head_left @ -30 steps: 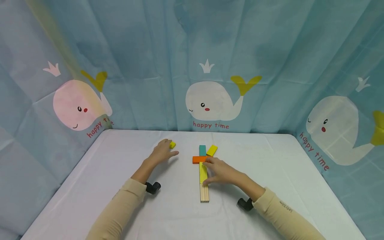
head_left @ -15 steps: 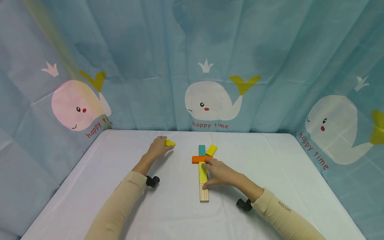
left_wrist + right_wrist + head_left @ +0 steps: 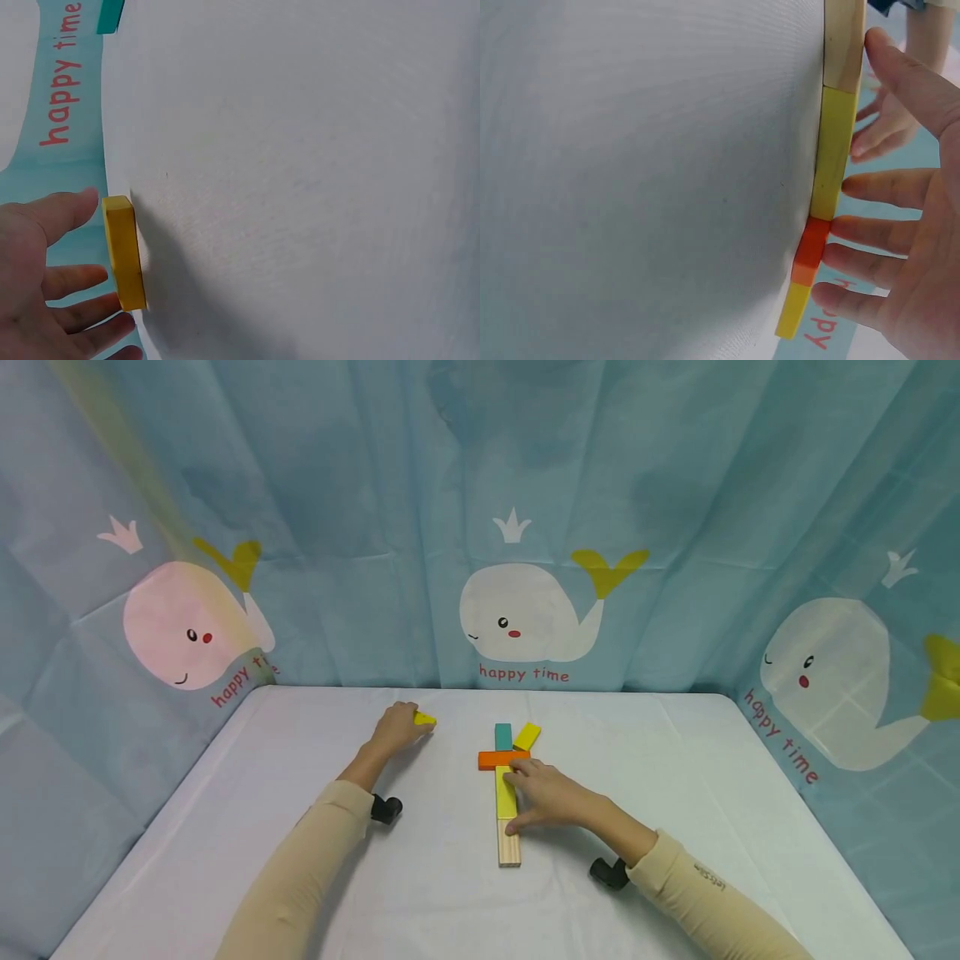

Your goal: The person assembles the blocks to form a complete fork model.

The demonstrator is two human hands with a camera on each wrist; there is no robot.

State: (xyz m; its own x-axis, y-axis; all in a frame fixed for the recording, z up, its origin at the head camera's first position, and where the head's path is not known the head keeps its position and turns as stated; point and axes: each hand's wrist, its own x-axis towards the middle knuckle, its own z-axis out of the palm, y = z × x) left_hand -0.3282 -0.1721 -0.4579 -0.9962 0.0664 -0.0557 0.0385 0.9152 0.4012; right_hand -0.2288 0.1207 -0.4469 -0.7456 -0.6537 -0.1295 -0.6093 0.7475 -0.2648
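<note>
In the head view my left hand [image 3: 396,728] is at the far left of the blocks, its fingers around a small yellow block [image 3: 424,718]. The left wrist view shows that yellow block [image 3: 125,253] with the thumb by one end and the loosely spread fingers at its side and other end. My right hand [image 3: 553,793] rests along a row of blocks, thumb at the natural wood block [image 3: 509,846], fingertips at the long yellow block [image 3: 504,793] and the orange block [image 3: 495,761]. The right wrist view shows these fingers nearly straight and spread.
Beyond the orange crosspiece lie a teal block [image 3: 503,737] and a tilted yellow block [image 3: 528,736]. They lie on a white-covered table [image 3: 420,893]. A blue curtain [image 3: 360,527] with whale prints hangs behind the far edge.
My left hand has moved slightly left and away, its thumb drawn in toward the small yellow block, which has turned and shifted. My right thumb has slid down onto the wood block.
</note>
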